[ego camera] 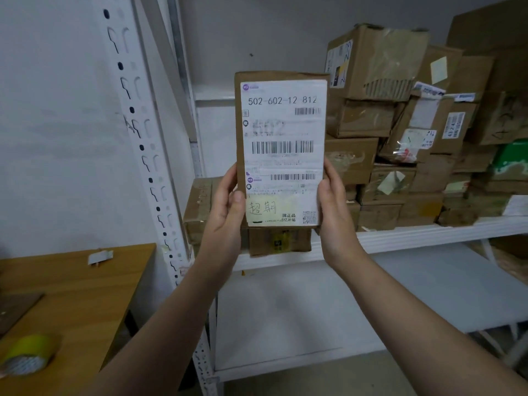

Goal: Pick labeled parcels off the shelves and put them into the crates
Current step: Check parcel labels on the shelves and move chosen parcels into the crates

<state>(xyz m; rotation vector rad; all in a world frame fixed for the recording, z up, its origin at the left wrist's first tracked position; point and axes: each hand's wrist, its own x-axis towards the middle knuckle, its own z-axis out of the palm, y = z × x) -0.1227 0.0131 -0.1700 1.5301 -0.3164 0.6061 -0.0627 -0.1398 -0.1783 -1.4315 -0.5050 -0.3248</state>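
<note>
I hold a tall brown cardboard parcel (281, 144) upright in front of me, its white shipping label with barcodes and a yellow handwritten sticky note facing me. My left hand (227, 207) grips its lower left edge, thumb on the front. My right hand (334, 207) grips its lower right edge. The parcel is lifted above the white shelf (400, 238), in front of two brown boxes (200, 210) standing there. No crate is in view.
A pile of several cardboard parcels (400, 124) fills the shelf's right part. The white perforated shelf upright (143, 155) runs down the left. A lower white shelf (343, 304) lies beneath. A wooden table (74, 284) at left carries a yellow tape roll (27, 352).
</note>
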